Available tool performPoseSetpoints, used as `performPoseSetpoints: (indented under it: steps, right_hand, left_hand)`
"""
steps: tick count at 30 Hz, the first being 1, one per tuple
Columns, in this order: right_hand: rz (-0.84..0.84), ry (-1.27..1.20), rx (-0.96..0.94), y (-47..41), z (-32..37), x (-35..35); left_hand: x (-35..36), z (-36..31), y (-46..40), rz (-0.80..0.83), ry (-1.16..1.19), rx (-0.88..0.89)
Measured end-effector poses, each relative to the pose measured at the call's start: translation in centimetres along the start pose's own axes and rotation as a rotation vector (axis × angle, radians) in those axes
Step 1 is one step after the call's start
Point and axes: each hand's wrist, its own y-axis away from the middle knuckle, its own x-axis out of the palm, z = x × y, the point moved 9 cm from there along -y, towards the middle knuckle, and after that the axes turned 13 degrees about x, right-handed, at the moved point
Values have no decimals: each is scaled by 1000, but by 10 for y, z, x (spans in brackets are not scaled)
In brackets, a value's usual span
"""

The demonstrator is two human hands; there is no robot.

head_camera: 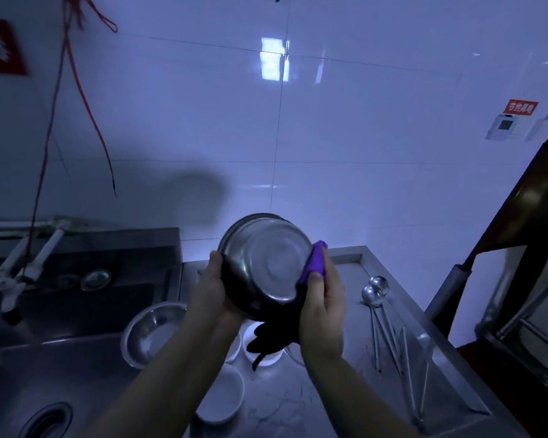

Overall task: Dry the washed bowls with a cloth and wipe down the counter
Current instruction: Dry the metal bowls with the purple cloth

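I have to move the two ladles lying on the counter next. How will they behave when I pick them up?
The ladles look like polished metal, so probably stiff and perhaps slippery if wet. Each has a round bowl on a long thin handle, so one is likely to tip bowl-down if gripped near the far end. Lying side by side, they may clatter together.

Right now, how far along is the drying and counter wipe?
Nothing shows as finished. In hand: the left hand holds a steel bowl up while the right hand presses a purple cloth against its rim. Left: another steel bowl and white bowls sit on the counter, which is streaked and unwiped beside the ladles.
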Motion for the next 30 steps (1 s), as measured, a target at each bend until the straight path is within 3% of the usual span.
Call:
performPoseSetpoints:
  steps: [6,10,14,19,22,30]
  right_hand:
    - [-33,392,-296,1,23,7]
    - [-40,601,-521,4,51,25]
    - [42,745,-728,30,58,47]
    - [124,744,-981,58,45,44]
    - [152,702,-958,46,43,31]
    - [103,653,-556,-16,48,26]
  left_hand:
    - [-8,-1,7,38,-32,101]
    - [-7,-2,11,41,-224,181]
    - [4,-4,12,41,-173,119]
    - [10,-9,9,11,-81,3]
    - [8,-10,9,-4,-48,-13]
    - [2,-8,15,46,-149,74]
